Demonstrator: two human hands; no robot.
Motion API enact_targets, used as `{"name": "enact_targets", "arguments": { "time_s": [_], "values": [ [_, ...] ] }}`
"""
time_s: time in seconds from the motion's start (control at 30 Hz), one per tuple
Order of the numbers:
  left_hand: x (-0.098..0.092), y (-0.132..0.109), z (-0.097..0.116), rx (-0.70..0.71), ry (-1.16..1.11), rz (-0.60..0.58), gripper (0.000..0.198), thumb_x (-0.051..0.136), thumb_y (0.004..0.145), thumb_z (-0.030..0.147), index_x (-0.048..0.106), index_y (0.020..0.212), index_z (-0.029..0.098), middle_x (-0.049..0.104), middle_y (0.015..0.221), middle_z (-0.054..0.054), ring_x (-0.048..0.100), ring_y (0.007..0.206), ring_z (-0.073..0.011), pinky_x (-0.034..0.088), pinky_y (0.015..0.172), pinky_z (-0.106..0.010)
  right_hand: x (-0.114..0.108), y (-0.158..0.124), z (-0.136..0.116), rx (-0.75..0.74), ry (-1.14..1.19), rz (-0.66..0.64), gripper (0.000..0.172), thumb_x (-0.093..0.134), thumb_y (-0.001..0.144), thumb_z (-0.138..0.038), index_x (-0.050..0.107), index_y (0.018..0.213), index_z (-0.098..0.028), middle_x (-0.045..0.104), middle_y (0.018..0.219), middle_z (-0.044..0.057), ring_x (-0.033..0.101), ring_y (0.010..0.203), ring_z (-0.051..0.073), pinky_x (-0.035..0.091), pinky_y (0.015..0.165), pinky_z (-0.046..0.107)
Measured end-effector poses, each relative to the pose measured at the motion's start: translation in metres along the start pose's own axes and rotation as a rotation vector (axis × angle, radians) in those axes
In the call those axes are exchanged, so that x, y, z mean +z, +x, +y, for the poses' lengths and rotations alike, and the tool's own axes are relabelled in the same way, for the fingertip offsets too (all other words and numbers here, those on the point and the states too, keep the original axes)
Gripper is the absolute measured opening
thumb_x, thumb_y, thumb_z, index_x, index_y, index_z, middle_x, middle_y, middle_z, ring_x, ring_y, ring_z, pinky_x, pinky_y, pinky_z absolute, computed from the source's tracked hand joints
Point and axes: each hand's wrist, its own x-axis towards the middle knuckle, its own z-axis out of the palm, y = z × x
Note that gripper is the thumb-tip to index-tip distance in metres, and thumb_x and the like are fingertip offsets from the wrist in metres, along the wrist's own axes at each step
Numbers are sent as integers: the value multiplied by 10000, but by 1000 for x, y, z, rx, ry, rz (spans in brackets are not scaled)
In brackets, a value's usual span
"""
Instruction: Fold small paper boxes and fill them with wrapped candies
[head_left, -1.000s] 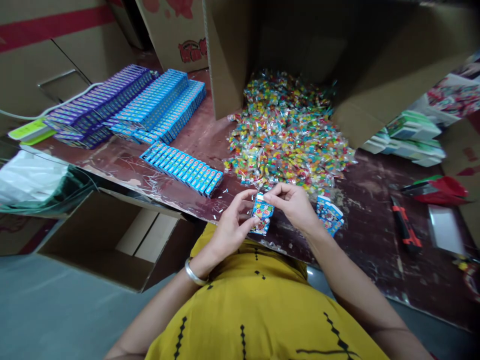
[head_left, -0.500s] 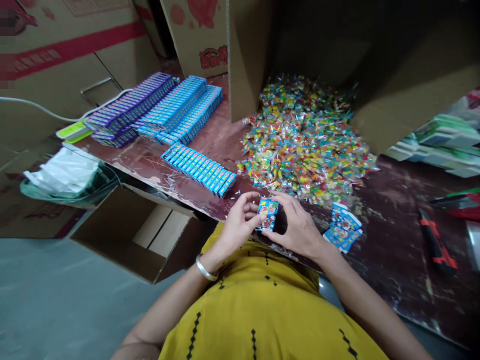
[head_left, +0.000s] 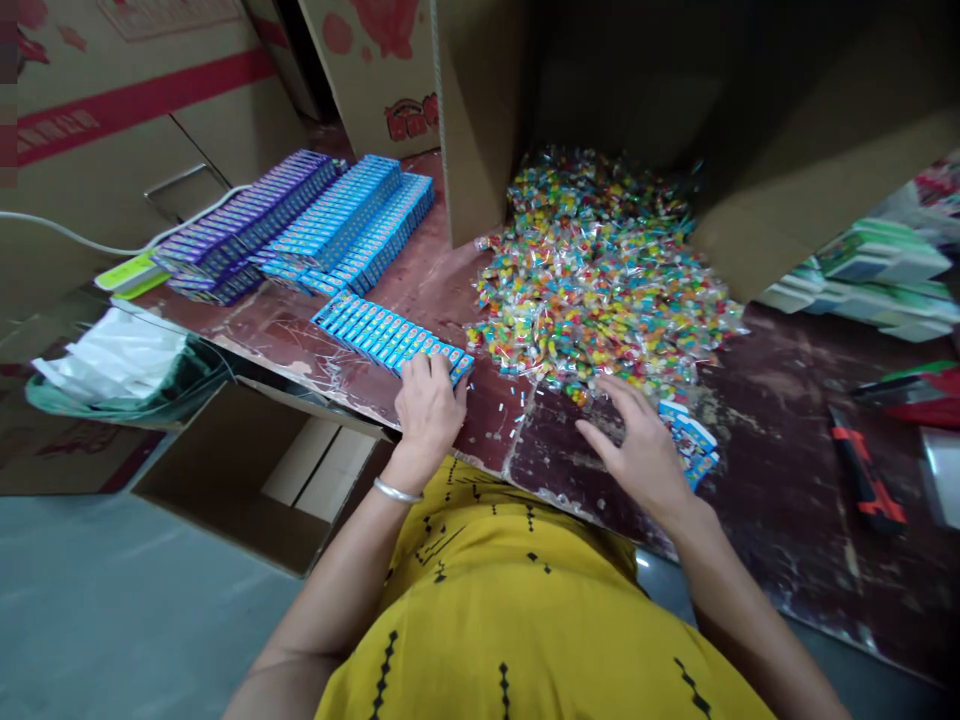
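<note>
Left hand (head_left: 429, 400): we note it palm down at the near end of the row of blue boxes (head_left: 379, 335), close to the near edge of the worktop (head_left: 757, 480). Fingers lie together over the last box, wrist straight, a bangle (head_left: 397, 491) on it. We cannot tell whether the fingers grip that box or only press on it.

Right hand (head_left: 637, 448): palm down, fingers spread and slack, holding nothing. Fingertips reach the near fringe of the heap of wrapped sweets (head_left: 600, 275). The forearm comes in from the near edge at a slant.

The heap fills mid-worktop and runs back into a big cardboard box (head_left: 795, 130) on its side. We see flat blue cartons (head_left: 696, 447) just beside the right hand, partly under it. A utility knife (head_left: 862, 480) lies well apart toward the right edge
</note>
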Motion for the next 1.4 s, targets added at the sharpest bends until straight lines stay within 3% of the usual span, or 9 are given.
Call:
{"name": "enact_targets", "arguments": {
  "time_s": [0.13,0.23,0.43,0.63,0.8,0.97,1.13,1.27,1.4],
  "values": [
    [2,-6,5,54,-123,49,393,620,912,412,537,1189,146,575,1115,-166,546,1088,-346,498,825,-422,-29,-13,43,142,-165,194,374,587,930,-364,628,1269,-211,652,1283,143,590,1221,308,469,1056,496],
    [5,-20,29,247,-321,-8,355,634,911,458,531,1105,179,589,1054,-119,573,1038,-291,497,843,-384,-51,-28,75,269,-305,240,290,516,944,-340,709,1114,-206,707,1133,125,637,1076,293,497,970,457],
    [19,-49,125,726,-492,-372,436,604,899,570,519,1083,184,602,1071,-111,565,1046,-285,522,780,-369,-65,-57,98,373,-384,53,320,471,965,-360,734,1042,-195,719,1045,109,638,970,270,497,890,407],
    [43,-56,188,798,-415,-467,419,705,862,457,517,1099,166,587,1127,-136,546,1111,-308,525,820,-385,-58,-64,99,421,-530,-57,454,549,934,-469,638,1287,-198,658,1199,146,580,1051,320,493,846,430],
    [47,-55,190,778,-396,-483,432,729,847,424,519,1106,149,585,1128,-152,564,1079,-321,522,829,-407,-63,-62,105,498,-451,93,356,643,862,-453,709,1103,-199,684,1015,119,608,905,283,499,789,409],
    [34,-56,183,756,-448,-455,497,689,872,462,495,1228,175,594,1158,-126,569,1111,-303,515,888,-401,-71,-55,97,591,88,403,266,677,839,-434,702,929,-185,696,803,57,626,705,211,506,695,356],
    [13,-54,170,706,-656,-404,708,618,887,578,408,1412,152,595,1277,-175,571,1192,-336,487,993,-460,-62,-35,64,569,478,483,239,755,786,-418,656,822,-203,663,748,15,590,665,172,482,635,298],
    [4,-45,146,521,-886,-505,662,699,862,482,464,1407,188,608,1321,-168,577,1234,-337,460,1051,-498,-47,-23,28,538,622,455,245,677,875,-464,665,908,-221,632,778,11,556,640,154,472,576,279],
    [1,-31,116,247,-1420,-846,561,788,802,409,575,1273,192,629,1344,-142,618,1221,-291,462,1075,-468,-31,-25,2,415,730,161,406,580,934,-519,636,1241,-259,675,937,47,626,721,183,524,580,305]
  ]
}}
